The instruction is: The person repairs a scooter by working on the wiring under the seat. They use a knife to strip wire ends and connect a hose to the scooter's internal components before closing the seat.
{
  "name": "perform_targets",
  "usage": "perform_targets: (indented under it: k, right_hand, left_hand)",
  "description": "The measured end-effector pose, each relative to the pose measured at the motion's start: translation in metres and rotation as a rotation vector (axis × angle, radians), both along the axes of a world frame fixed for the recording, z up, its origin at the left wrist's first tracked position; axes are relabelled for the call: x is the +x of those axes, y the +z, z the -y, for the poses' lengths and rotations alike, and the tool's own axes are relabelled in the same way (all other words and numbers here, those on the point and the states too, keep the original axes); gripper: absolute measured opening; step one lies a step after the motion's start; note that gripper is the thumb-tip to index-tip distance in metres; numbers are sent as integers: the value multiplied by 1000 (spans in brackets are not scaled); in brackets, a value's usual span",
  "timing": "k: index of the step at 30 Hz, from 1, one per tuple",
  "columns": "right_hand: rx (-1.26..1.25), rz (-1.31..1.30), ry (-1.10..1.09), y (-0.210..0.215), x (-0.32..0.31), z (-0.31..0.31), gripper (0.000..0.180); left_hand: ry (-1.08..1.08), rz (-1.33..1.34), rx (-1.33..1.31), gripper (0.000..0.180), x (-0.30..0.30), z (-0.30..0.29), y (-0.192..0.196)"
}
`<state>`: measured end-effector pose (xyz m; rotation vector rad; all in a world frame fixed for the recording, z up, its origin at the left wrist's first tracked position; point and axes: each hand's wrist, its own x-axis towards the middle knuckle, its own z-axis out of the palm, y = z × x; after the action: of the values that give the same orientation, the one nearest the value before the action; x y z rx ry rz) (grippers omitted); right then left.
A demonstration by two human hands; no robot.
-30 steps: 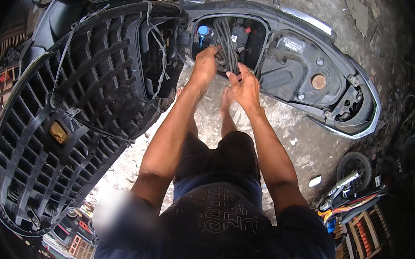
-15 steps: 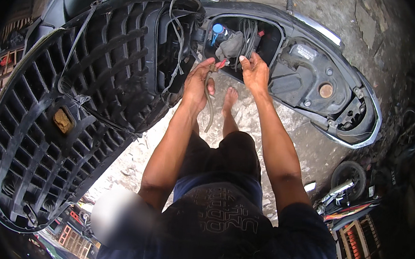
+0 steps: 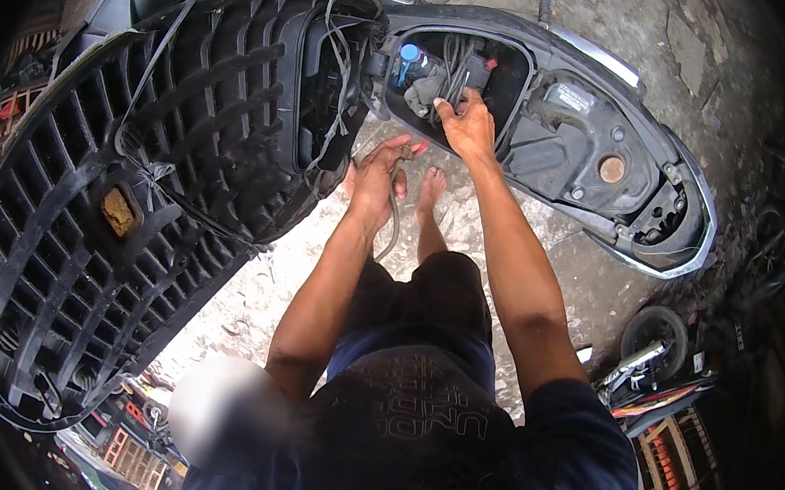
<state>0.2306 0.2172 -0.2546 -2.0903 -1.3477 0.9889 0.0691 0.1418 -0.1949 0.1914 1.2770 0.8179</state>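
My left hand (image 3: 379, 178) is closed around a thin grey-brown hose or cable (image 3: 394, 222), whose tail hangs below the fingers. A small red piece (image 3: 421, 147) sticks out at the fingertips; its kind is unclear. Over the open storage compartment (image 3: 529, 81) of a motor scooter, my right hand (image 3: 473, 129) reaches inside, thumb and fingers pinched at a bundle of dark looped cable (image 3: 456, 56). Beside the bundle lie a bottle with a blue cap (image 3: 410, 53) and a grey cloth (image 3: 421, 94). The fingertips of my right hand are partly hidden among these things.
The scooter's seat (image 3: 208, 108) is tipped up at the left, its ribbed black underside facing me. The scooter's rear section (image 3: 559, 152) extends to the right with its covers off. My bare foot (image 3: 433, 188) stands on the rough ground. A wheel (image 3: 657, 335) shows at lower right.
My right hand has moved left and deeper into the compartment, and the cable bundle has shifted left. My left hand has turned and lowered slightly with the hose or cable.
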Motion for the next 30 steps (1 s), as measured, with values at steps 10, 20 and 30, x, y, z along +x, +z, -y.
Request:
perform_targets:
  k: [10,20,30]
  right_hand:
    - [-51,-180,-82,-31,47,30,32]
    - [25,-547,-138,33,65,100,22]
    - [-15,-455,-215,112,123,142,29]
  left_hand:
    - [-37,-16,-44,39,-6,16,-6]
    - [-309,-374,-4,66,12,-26,-28]
    - [-746,-393,229,42,100,-24,-5]
